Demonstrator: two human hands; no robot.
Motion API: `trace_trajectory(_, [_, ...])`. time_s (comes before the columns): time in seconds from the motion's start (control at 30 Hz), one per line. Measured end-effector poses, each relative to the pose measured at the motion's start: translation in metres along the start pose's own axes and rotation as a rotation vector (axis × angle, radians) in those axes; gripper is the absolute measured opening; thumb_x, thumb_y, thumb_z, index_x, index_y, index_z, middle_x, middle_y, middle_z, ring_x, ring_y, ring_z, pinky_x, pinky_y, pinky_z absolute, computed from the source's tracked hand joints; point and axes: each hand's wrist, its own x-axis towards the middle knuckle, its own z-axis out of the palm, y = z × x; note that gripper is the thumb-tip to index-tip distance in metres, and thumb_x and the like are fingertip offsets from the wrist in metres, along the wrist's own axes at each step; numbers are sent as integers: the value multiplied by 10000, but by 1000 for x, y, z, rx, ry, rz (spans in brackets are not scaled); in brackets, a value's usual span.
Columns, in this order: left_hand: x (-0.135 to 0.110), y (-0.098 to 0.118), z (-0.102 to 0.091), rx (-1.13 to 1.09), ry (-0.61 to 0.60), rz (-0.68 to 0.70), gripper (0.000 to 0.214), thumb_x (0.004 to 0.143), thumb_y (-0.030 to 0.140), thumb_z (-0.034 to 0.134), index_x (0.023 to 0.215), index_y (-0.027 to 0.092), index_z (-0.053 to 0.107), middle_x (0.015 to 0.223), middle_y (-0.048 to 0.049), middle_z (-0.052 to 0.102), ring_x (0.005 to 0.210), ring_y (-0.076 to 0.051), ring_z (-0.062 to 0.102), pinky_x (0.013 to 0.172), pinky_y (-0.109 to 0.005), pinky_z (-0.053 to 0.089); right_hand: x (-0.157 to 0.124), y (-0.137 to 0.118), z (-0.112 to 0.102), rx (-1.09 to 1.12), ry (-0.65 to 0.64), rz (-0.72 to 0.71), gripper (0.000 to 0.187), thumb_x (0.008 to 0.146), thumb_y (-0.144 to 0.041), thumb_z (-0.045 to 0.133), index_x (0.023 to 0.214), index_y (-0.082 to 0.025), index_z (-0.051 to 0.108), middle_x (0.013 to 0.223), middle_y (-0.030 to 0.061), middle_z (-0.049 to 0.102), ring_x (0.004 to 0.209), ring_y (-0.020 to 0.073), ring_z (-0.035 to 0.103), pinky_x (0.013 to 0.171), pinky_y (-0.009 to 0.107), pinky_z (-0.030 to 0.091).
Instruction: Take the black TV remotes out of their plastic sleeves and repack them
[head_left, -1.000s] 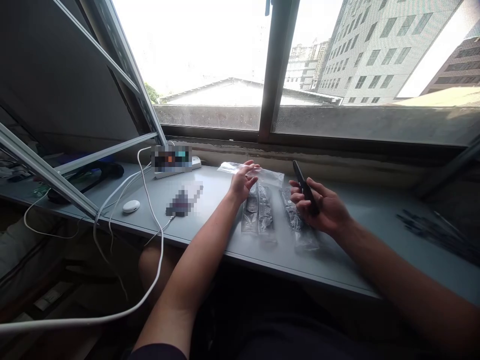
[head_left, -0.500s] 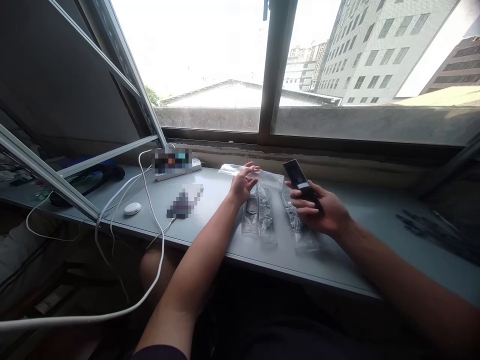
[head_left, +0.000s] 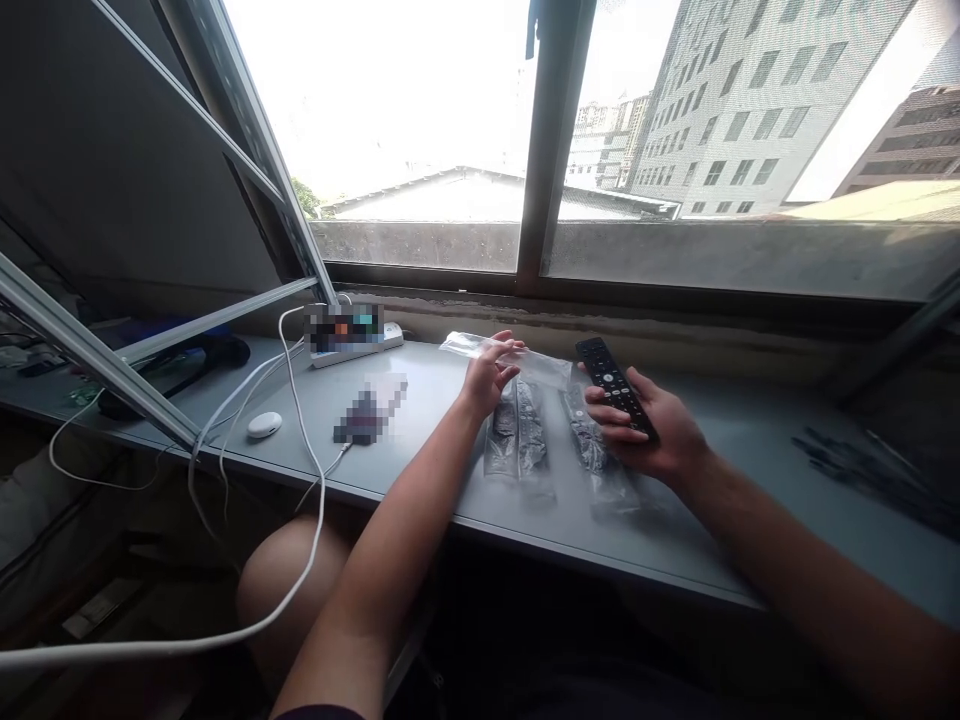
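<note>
My right hand [head_left: 651, 430] is closed around a black remote control [head_left: 613, 383], held button side up above the grey desk [head_left: 420, 440]. My left hand [head_left: 487, 375] pinches the edge of an empty clear plastic bag [head_left: 495, 350] lying near the window. Between my hands lie bagged remote controls [head_left: 517, 430], and one more bagged remote control [head_left: 592, 450] sits just under my right hand.
A white power strip [head_left: 352, 335] with white cables [head_left: 300, 400] sits at the back left, by a small white oval object [head_left: 264, 424] and a blurred dark item [head_left: 367, 410]. Dark thin objects [head_left: 870, 470] lie at the right. A window frame [head_left: 547, 150] rises behind.
My right hand has turned the remote from edge-on to button side up and lowered it slightly. My left hand has stayed on the empty bag.
</note>
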Motion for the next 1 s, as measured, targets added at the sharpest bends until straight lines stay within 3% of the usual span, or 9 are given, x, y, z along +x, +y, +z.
trace_trajectory(0.1, [0, -1, 0, 13, -6, -4, 368, 887, 235, 806, 1248, 217, 739, 1133, -64, 812, 1056, -176, 759, 712, -216, 514, 0, 0, -1, 49, -29, 22, 441, 1209, -290, 296, 1563, -141, 513, 814, -6, 551, 481, 127, 486, 310, 194, 467])
trace_trajectory(0.23, [-1, -2, -1, 16, -16, -3, 358, 886, 230, 800, 1239, 212, 744, 1135, -68, 811, 1066, -179, 757, 702, -215, 520, 0, 0, 3, 101, 39, 21, 406, 1198, -355, 405, 1522, -142, 525, 810, -7, 536, 532, 136, 540, 348, 195, 518])
trace_trajectory(0.37, [-1, -2, -1, 28, -12, 3, 359, 887, 237, 795, 1242, 219, 748, 1158, -72, 815, 1111, -189, 757, 705, -207, 529, -2, 0, 9, 99, 88, -6, 417, 1217, -401, 373, 1554, -207, 522, 1081, 102, 699, 766, 172, 709, 499, 219, 656])
trace_trajectory(0.47, [-1, -1, 0, 31, -9, 2, 369, 891, 247, 791, 1257, 224, 746, 1144, -68, 817, 1099, -185, 760, 697, -197, 529, -2, 2, 10, 81, 94, -37, 466, 1217, -483, 356, 1563, -206, 500, 1245, 153, 725, 795, 187, 731, 448, 220, 629])
trace_trajectory(0.57, [-1, -1, -1, 22, -8, 3, 363, 888, 237, 788, 1248, 223, 745, 1111, -59, 815, 1067, -174, 761, 689, -194, 530, -2, 4, 8, 59, 43, -15, 430, 1220, -480, 332, 1486, -205, 528, 1085, 103, 714, 599, 149, 611, 318, 201, 496])
trace_trajectory(0.67, [-1, -2, -1, 12, 0, 5, 357, 885, 222, 784, 1241, 223, 750, 1114, -60, 814, 1081, -178, 760, 700, -202, 531, -1, 6, 6, 1, -4, 8, 374, 1216, -384, 341, 1464, -209, 560, 936, 44, 648, 522, 129, 528, 329, 203, 499])
trace_trajectory(0.87, [-1, -2, 0, 12, 9, -22, 362, 933, 219, 741, 1294, 221, 750, 1184, -74, 820, 1111, -181, 759, 714, -199, 535, -1, 7, 11, -20, 95, -18, 365, 1142, -268, 522, 1493, -182, 575, 925, 56, 638, 639, 148, 628, 401, 178, 567])
trace_trajectory(1.0, [-1, -2, -1, -16, 14, -41, 365, 950, 223, 733, 1315, 219, 747, 1206, -77, 819, 1062, -167, 760, 697, -190, 546, 0, 7, 11, -68, 145, -37, 331, 1142, -324, 538, 1451, -229, 611, 1105, 127, 705, 754, 182, 691, 443, 196, 616])
